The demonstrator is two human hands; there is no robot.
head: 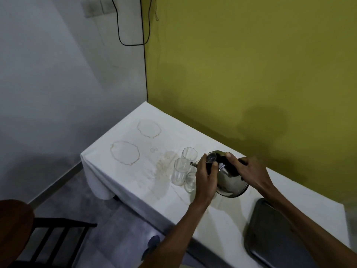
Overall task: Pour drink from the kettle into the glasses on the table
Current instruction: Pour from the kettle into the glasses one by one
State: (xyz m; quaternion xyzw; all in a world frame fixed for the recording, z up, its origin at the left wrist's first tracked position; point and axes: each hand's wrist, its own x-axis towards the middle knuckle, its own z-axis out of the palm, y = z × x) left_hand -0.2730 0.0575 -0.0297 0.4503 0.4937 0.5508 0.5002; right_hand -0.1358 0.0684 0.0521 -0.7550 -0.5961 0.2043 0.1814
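Both hands, left (206,177) and right (249,172), have a closed grip on the tilted, shiny steel kettle (230,183). It hangs mid-surface (123,132) beside three clear ribbed glasses (178,171). The stained white far end, toward the corner, lies open.

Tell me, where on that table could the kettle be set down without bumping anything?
Bare cloth lies at the far end of the table, around the two ring stains, and along the near edge between the left hand and the grey tray. It is crowded where the glasses cluster under the tilted kettle, held by both hands; right hand.
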